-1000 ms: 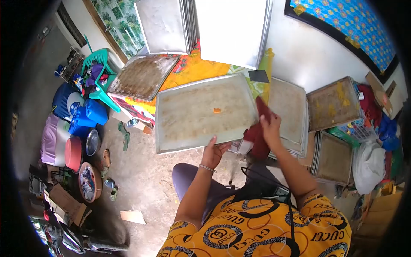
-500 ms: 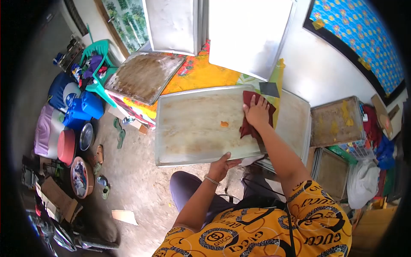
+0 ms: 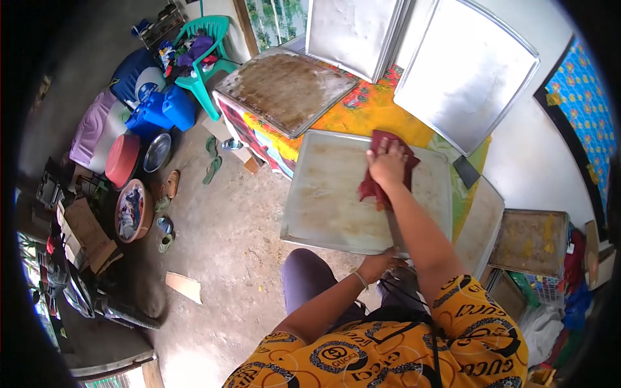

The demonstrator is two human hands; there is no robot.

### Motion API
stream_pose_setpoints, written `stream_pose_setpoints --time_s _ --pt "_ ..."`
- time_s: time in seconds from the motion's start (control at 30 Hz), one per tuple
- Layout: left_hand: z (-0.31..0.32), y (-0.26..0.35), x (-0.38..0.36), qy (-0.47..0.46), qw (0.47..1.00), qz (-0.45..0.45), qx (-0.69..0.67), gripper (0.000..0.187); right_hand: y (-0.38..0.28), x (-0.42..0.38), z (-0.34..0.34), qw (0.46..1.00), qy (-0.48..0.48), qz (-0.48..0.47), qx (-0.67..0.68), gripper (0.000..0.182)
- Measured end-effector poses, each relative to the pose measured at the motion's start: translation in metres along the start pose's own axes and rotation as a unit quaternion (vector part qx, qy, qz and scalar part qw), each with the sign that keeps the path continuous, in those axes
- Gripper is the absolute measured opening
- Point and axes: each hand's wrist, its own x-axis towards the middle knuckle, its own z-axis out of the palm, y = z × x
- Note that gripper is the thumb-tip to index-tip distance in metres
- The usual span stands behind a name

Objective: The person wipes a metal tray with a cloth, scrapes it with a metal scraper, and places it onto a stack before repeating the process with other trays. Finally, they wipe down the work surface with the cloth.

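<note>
A large rectangular metal baking tray (image 3: 323,213) with brownish stains lies in front of me, its far part over the table. My right hand (image 3: 388,163) presses a dark red cloth (image 3: 406,169) onto the tray's upper middle, fingers spread over the cloth and keeping hold of it. At the tray's near edge my left hand (image 3: 380,264) is closed on the rim; the fingers are partly hidden under it. A heavily browned tray (image 3: 284,87) lies on the table's far left. A small dark grey square (image 3: 466,173) sits to the right.
Shiny trays (image 3: 352,32) stand upright behind the orange flowered tablecloth (image 3: 352,123), with another upright tray (image 3: 462,74) beside them. To the right, a stained tray (image 3: 527,239) rests above a crate. A green chair (image 3: 204,77), blue containers (image 3: 158,110) and basins stand left.
The view has turned, shifting the surroundings. The tray now sits at a different angle. My right hand with the cloth has moved inward from the tray's right end; my left hand still holds the near rim.
</note>
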Motion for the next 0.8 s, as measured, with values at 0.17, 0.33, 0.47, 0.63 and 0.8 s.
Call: stream_pose_setpoints --time_s 0.17,0.33,0.47,0.63,0.8 --pt "-0.021 -0.001 0.001 -0.03 0.692 0.294 0.658 0.038 -0.107 0.007 0.021 0.99 -0.012 -0.134 0.036 0.07" --pt "-0.025 -0.004 -0.002 -0.049 0.738 0.259 0.621 0.049 -0.149 -0.021 0.021 0.961 0.007 -0.244 0.128 0.057" --pt "-0.052 -0.031 0.015 -0.084 0.916 0.13 0.369 0.052 -0.173 -0.085 0.02 0.932 0.038 -0.233 0.277 0.046" --pt "0.009 0.02 -0.011 0.08 0.972 -0.219 0.007 0.043 -0.246 -0.195 0.055 0.819 -0.115 -0.143 0.543 0.038" --pt "0.02 0.019 -0.015 0.146 0.987 -0.072 -0.008 0.047 -0.27 -0.217 -0.005 0.735 -0.023 -0.246 0.632 0.035"
